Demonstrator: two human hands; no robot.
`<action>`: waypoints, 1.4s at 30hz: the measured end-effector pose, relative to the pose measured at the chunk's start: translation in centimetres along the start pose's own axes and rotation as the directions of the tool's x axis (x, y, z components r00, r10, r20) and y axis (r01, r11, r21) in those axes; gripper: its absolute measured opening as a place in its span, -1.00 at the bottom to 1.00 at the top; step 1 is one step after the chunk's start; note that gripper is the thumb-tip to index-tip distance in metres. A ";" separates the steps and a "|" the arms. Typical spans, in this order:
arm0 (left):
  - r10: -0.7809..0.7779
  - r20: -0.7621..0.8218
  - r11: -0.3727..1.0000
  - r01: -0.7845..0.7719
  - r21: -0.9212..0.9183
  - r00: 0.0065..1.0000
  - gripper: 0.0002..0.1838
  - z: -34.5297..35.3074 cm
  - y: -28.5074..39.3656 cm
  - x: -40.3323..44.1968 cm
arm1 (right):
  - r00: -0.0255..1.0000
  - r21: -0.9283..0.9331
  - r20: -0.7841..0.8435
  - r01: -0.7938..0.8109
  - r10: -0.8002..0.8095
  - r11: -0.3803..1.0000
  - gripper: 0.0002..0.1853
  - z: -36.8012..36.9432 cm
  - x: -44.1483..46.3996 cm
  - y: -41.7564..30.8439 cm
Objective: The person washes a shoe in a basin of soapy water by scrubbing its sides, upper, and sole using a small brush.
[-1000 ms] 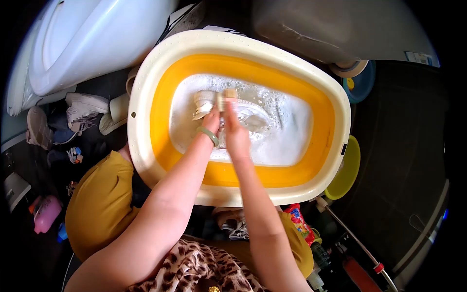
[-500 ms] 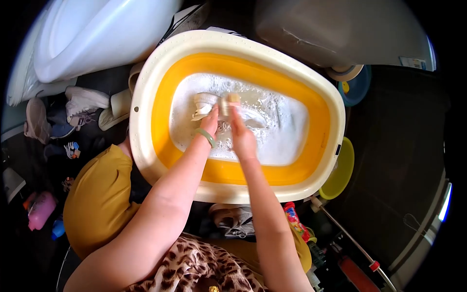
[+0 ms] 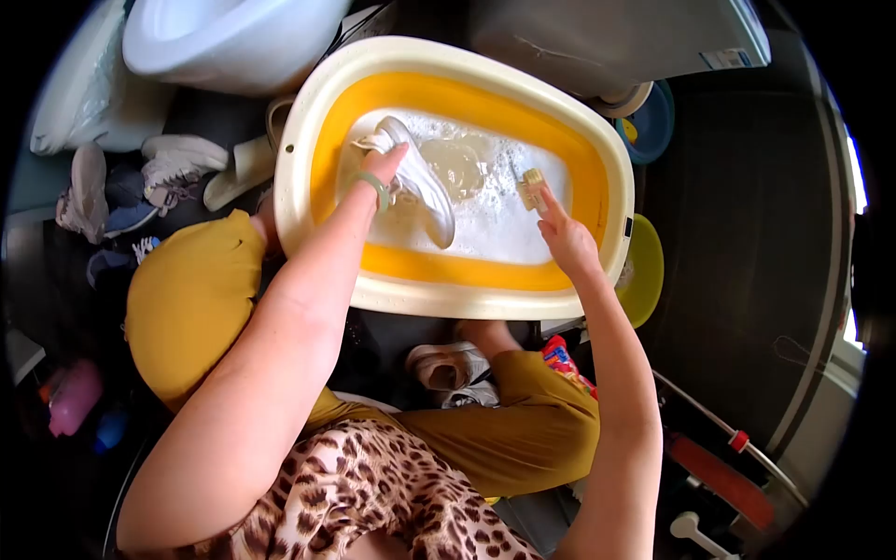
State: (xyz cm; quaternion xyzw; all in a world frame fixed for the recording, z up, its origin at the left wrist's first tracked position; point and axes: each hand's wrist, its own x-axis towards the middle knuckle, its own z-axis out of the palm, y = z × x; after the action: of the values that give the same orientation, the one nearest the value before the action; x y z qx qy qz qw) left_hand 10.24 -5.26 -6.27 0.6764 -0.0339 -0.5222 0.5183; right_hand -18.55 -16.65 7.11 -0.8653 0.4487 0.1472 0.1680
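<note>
A cream and yellow tub [image 3: 611, 173] holds foamy water [image 3: 495, 229]. My left hand [image 3: 384, 166], with a green bangle at the wrist, is closed on a white shoe [image 3: 425, 187], which is tilted with its sole edge turned toward the right. In my right hand [image 3: 566, 235] is a small scrubbing brush [image 3: 533, 187], held over the right part of the water, apart from the shoe. My right fingers point along the brush. Part of the shoe is hidden behind my left hand.
Several shoes [image 3: 177, 168] lie left of the tub, and a pair [image 3: 448, 366] sits below it. A green basin [image 3: 644, 271] and a blue basin [image 3: 653, 121] stand at the right. White toilet-like fixture [image 3: 224, 47] at upper left; metal pole [image 3: 695, 401] at lower right.
My left hand has lifted and tilted the shoe out of the foam. My right hand has moved right with the brush, away from the shoe. The view has shifted.
</note>
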 end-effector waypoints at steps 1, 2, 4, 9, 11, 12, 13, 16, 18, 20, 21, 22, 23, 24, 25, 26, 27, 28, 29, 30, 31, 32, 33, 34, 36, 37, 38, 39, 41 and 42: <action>0.056 -0.010 0.996 -0.055 0.068 0.998 -0.35 0.6 -0.5 0.2 | 1.000 -0.024 0.021 0.012 -0.011 1.000 -0.34 -0.1 0.4 -0.3; 0.113 -0.020 0.984 -0.109 0.138 0.993 -0.34 1.2 -1.5 1.0 | 1.000 -0.010 0.002 0.012 -0.012 1.000 -0.34 0.1 1.0 -0.4; 0.171 -0.041 0.962 -0.158 0.223 0.984 -0.34 1.8 -4.3 3.9 | 0.998 -0.057 0.061 0.023 -0.020 0.998 -0.29 1.2 2.5 -0.4; 0.114 0.059 0.926 -0.127 0.356 0.992 -0.36 2.5 -3.0 2.1 | 0.992 0.075 0.101 0.066 -0.074 0.995 -0.33 6.5 8.0 0.4; 0.038 -0.013 0.955 -0.032 0.294 0.999 -0.32 3.2 -4.6 2.3 | 0.997 0.232 -0.026 0.081 -0.077 0.969 -0.35 9.3 10.3 0.8; 0.029 -0.026 0.952 -0.019 0.307 0.999 -0.32 3.5 -4.7 1.9 | 1.000 0.308 -0.027 0.020 -0.012 0.951 -0.38 10.7 11.1 0.7; 0.002 -0.048 0.985 0.006 0.171 0.999 -0.33 3.8 -4.7 1.1 | 1.000 0.325 -0.006 0.016 -0.015 0.946 -0.38 11.8 11.6 0.4; -0.055 -0.092 0.998 0.058 0.029 0.994 -0.34 3.7 -5.7 0.4 | 0.928 0.749 0.299 -0.372 0.221 0.548 -0.42 15.2 10.8 -0.6; -0.069 -0.089 0.998 0.068 -0.012 0.994 -0.39 3.5 -5.7 0.6 | 0.985 0.706 0.149 -0.169 0.089 0.687 -0.41 17.9 8.8 0.1; -0.064 -0.088 0.997 0.060 -0.047 0.994 -0.41 4.0 -4.5 0.1 | 0.993 0.556 0.063 0.044 -0.095 0.830 -0.39 16.4 6.7 0.0; -0.059 -0.079 0.996 0.053 -0.075 0.995 -0.42 4.3 -4.1 0.0 | 0.993 0.543 0.064 0.050 -0.101 0.838 -0.39 13.9 5.5 -0.8; -0.097 -0.097 0.994 0.092 -0.058 0.991 -0.47 4.4 -4.6 0.5 | 0.990 0.615 0.136 -0.060 -0.031 0.786 -0.44 11.5 4.4 -1.9; -0.096 -0.102 0.993 0.088 -0.073 0.990 -0.47 4.5 -4.6 0.7 | 0.976 0.675 0.217 -0.172 0.030 0.718 -0.48 10.0 3.3 -3.0; 0.004 -0.184 0.999 0.006 0.052 0.983 -0.50 5.0 -4.8 0.6 | 0.975 0.669 0.222 -0.169 0.022 0.724 -0.48 9.4 2.2 -3.8; 0.109 -0.249 0.980 -0.062 0.189 0.962 -0.51 5.5 -5.0 0.4 | 0.998 0.705 0.024 0.030 -0.066 0.708 -0.50 9.0 1.2 -4.4; 0.103 -0.266 0.976 -0.046 0.212 0.958 -0.55 5.8 -4.6 0.2 | 0.974 0.702 -0.178 0.227 -0.143 0.675 -0.52 8.7 0.1 -4.9; 0.099 -0.267 0.977 -0.043 0.208 0.958 -0.55 6.1 -4.7 0.3 | 0.984 0.677 -0.123 0.180 -0.132 0.714 -0.55 8.5 -0.6 -5.5; 0.136 -0.274 0.974 -0.077 0.214 0.952 -0.56 6.4 -4.6 0.2 | 0.985 0.584 -0.065 0.167 -0.159 0.795 -0.55 8.6 -0.5 -5.7; 0.173 -0.282 0.969 -0.112 0.221 0.944 -0.56 6.6 -4.6 0.2 | 0.984 0.481 -0.006 0.160 -0.179 0.862 -0.55 8.9 0.1 -6.0; 0.123 -0.269 0.949 -0.034 0.313 0.955 -0.58 6.8 -3.1 -0.7 | 0.985 0.432 -0.054 0.170 -0.163 0.886 -0.56 9.2 1.7 -6.3; 0.125 -0.270 0.948 -0.035 0.315 0.955 -0.58 6.9 -3.1 -0.7 | 0.984 0.385 -0.104 0.176 -0.147 0.906 -0.58 9.5 4.1 -6.9; 0.106 -0.256 0.961 -0.032 0.276 0.961 -0.59 7.0 -3.3 -0.5 | 0.969 0.344 -0.159 0.232 -0.187 0.910 -0.59 9.2 6.8 -7.8; 0.087 -0.238 0.971 -0.029 0.238 0.967 -0.60 7.0 -3.6 0.0 | 0.951 0.300 -0.214 0.284 -0.226 0.911 -0.59 8.8 9.2 -8.6; 0.059 -0.226 0.980 -0.014 0.196 0.972 -0.60 6.7 -5.0 1.1 | 0.951 0.304 -0.216 0.281 -0.221 0.910 -0.59 8.8 10.9 -9.2; 0.054 -0.215 0.980 -0.011 0.198 0.975 -0.60 6.5 -4.9 1.1 | 0.980 0.338 -0.123 0.190 -0.156 0.922 -0.63 8.4 13.1 -10.2; 0.046 -0.203 0.980 -0.005 0.197 0.978 -0.60 6.4 -4.8 1.1 | 0.980 0.335 -0.125 0.190 -0.156 0.923 -0.63 8.4 12.4 -10.0; 0.047 -0.205 0.982 -0.008 0.187 0.978 -0.60 6.3 -5.0 1.3 | 0.978 0.337 -0.123 0.198 -0.166 0.920 -0.63 8.7 10.9 -9.4; 0.014 -0.219 0.981 0.028 0.190 0.976 -0.60 6.3 -5.3 1.5 | 0.977 0.337 -0.116 0.208 -0.179 0.918 -0.63 9.0 9.1 -8.9; -0.027 -0.233 0.981 0.070 0.181 0.972 -0.60 6.6 -5.4 1.4 | 0.968 0.444 -0.120 0.252 -0.221 0.860 -0.62 9.9 3.6 -7.4; 0.019 -0.227 0.984 0.022 0.177 0.974 -0.59 6.6 -5.3 0.9 | 0.966 0.437 -0.109 0.260 -0.236 0.861 -0.62 9.9 2.2 -6.7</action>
State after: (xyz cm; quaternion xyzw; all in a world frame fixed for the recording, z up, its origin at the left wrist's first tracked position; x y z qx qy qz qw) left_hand 3.12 -7.78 -10.23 0.7755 -0.0202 -0.4363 0.4558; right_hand -12.83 -10.47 -1.63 -0.8573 0.3595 -0.0051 0.3684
